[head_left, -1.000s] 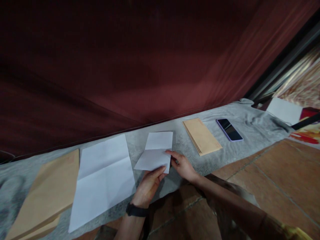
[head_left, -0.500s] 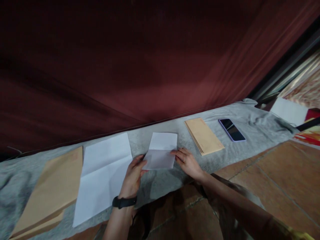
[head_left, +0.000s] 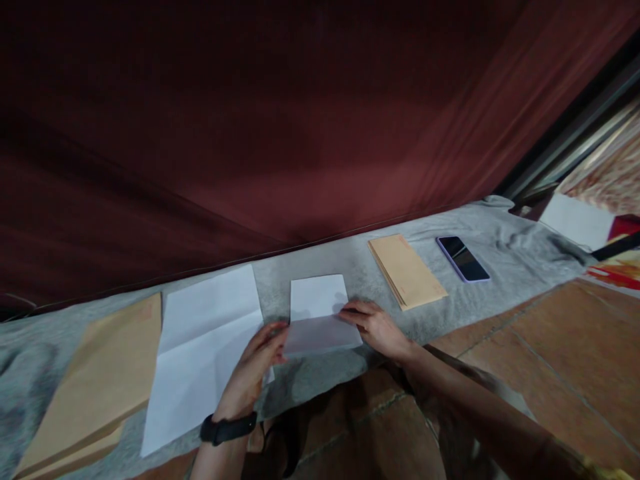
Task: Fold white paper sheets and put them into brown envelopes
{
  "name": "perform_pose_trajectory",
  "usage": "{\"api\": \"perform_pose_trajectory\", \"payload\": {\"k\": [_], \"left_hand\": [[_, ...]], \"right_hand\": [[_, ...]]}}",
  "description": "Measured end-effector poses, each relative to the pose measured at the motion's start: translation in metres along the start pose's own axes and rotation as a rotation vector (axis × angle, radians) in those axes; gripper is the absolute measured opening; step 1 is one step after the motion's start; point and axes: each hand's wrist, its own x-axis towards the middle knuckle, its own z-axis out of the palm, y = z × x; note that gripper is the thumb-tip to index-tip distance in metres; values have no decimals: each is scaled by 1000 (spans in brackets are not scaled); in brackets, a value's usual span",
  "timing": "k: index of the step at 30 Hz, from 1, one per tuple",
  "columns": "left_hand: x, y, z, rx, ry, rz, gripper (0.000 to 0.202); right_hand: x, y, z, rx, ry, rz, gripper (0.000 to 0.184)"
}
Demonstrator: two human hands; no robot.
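A small folded sheet of white paper point(head_left: 318, 298) lies over the grey cloth in the middle, its near part folded up and shaded. At its left edge is my left hand point(head_left: 257, 363), with a dark wristband; fingers and thumb close on the paper's side. My right hand point(head_left: 377, 328) grips the opposite edge, its fingertips over the fold. Just left of my left hand, a larger creased white sheet point(head_left: 200, 353) lies spread flat. Beyond my right hand rests a stack of small tan envelopes point(head_left: 407, 272).
Large tan envelopes point(head_left: 103, 377) lie at the far left. A phone in a purple case point(head_left: 463, 259) rests on the grey cloth point(head_left: 520, 250) to the right. Behind rises a dark red curtain point(head_left: 320, 167). Brown floor tiles point(head_left: 565, 347) show below the cloth's front edge.
The folded paper has turned slightly and come a little nearer to me. My left hand has moved left and down with its edge; my right hand stays nearly in place.
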Motion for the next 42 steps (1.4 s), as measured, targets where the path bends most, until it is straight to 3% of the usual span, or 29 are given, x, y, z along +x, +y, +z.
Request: {"api": "perform_pose_trajectory", "payload": {"k": [4, 8, 13, 16, 19, 23, 31, 36, 42], "left_hand": [[16, -4, -8, 163, 129, 286, 39], [23, -2, -5, 278, 51, 405, 30], [14, 9, 10, 335, -157, 410, 28], [9, 11, 14, 356, -265, 348, 38], [12, 9, 11, 304, -281, 275, 49], [20, 4, 2, 311, -268, 288, 43], [15, 4, 3, 361, -441, 233, 49], [16, 3, 6, 357, -375, 202, 54], [23, 2, 15, 425, -239, 234, 41]], "right_hand": [[-2, -2, -4, 60, -48, -17, 52], [-4, -1, -7, 72, -82, -10, 48], [-6, -3, -14, 89, -135, -10, 45], [-7, 2, -16, 139, -142, -10, 42], [-9, 11, -15, 163, -137, -10, 38], [-10, 19, -13, 193, -101, 43, 30], [-5, 11, -18, 274, -78, 236, 25], [-4, 10, -17, 248, -67, 250, 24], [-2, 11, -15, 198, -54, 239, 21]]}}
